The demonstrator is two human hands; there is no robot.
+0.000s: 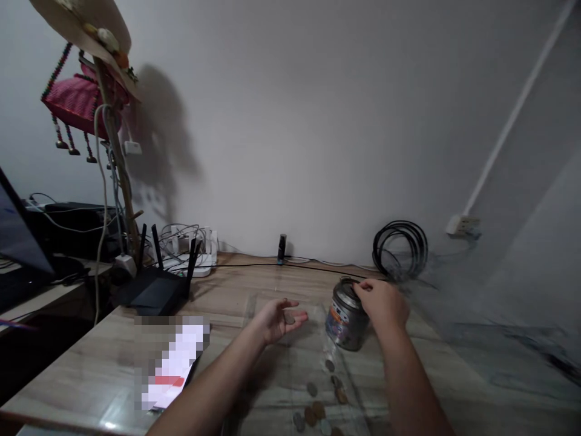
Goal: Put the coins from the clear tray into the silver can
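Observation:
My left hand (282, 321) is palm up with its fingers loosely curled and holds a coin (289, 318) lying at the fingers. To its right a round metal tin (347, 318) with a printed label stands upright on the table. At the tin's top is my right hand (381, 300), its thumb and fingers pinched together over the lid. Whatever sits between those fingertips is too small to make out. Several loose coins (313, 415), silver and copper-coloured, lie on clear plastic in front of the tin.
A phone (177, 363) lies left of my left forearm. Behind it stand a black router (157, 290) and a white router (200, 266) with tangled cables. A small dark bottle (282, 248) and a coil of black cable (399, 249) are by the wall. Clear plastic sheeting (508, 339) is at right.

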